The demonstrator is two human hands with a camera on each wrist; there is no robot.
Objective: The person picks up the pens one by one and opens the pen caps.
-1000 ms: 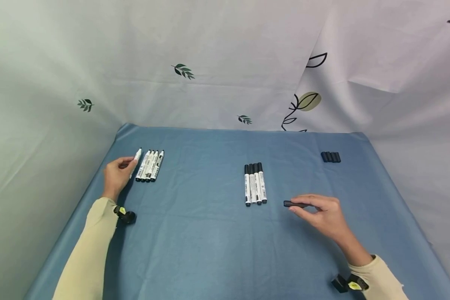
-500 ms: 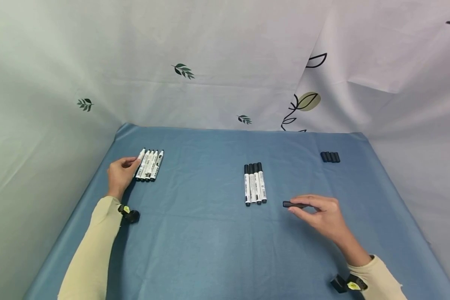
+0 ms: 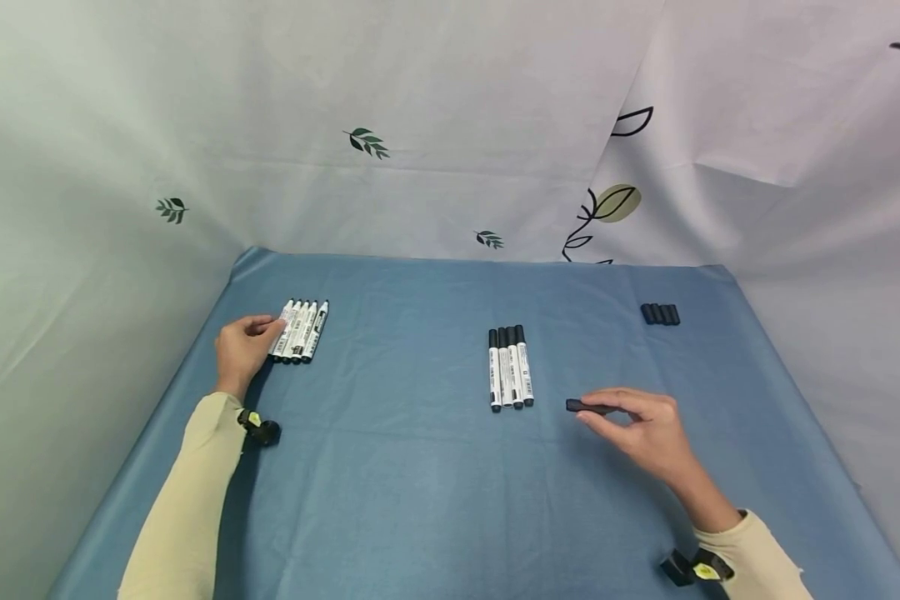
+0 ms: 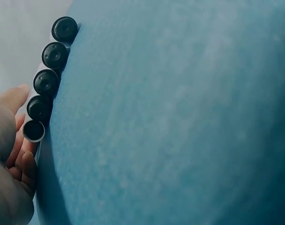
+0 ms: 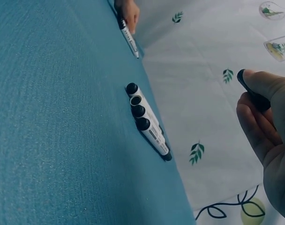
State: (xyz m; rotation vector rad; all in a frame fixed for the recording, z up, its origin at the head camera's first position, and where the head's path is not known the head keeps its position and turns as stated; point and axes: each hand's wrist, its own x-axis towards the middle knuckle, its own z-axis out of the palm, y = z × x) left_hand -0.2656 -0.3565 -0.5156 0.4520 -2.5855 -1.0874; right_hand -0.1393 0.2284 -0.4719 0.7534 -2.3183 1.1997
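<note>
My left hand (image 3: 242,348) pinches an uncapped whiteboard marker (image 4: 34,131) at the left end of a row of uncapped white markers (image 3: 304,333). In the left wrist view its hollow tail end lies flush beside the black tail ends (image 4: 46,83) of the others. To the right, my right hand (image 3: 654,427) pinches a black marker cap (image 3: 579,406) between thumb and fingers above the cloth. The cap (image 5: 255,91) also shows in the right wrist view, partly hidden by the thumb.
Several capped markers (image 3: 510,368) lie side by side mid-table, between the hands. A short row of loose black caps (image 3: 660,314) sits at the far right. Blue cloth (image 3: 405,483) covers the table, with white patterned fabric (image 3: 450,125) rising behind and at both sides.
My left hand has moved slightly right, bringing its marker from apart to against the row, and the marker's tip now sits level with the others. The right hand stays almost still.
</note>
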